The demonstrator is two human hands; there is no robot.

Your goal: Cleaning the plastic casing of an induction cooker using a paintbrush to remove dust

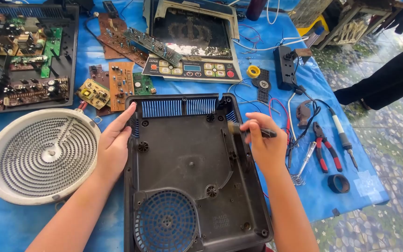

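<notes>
Cooker housing (pixel 187 158) status?
— Stripped bare on the blue tabletop (pixel 5 224). My left hand (pixel 114 140) lies open against its edge, my right hand (pixel 264 142) grips a small brush (pixel 250 131); boards remain outside

Black casing (pixel 190 158) with blue vent slats, blue tablecloth (pixel 346 186).

Heating coil (pixel 40 156) left of housing (pixel 187 172), pliers (pixel 327 151) right, boards (pixel 117 84) behind
</notes>
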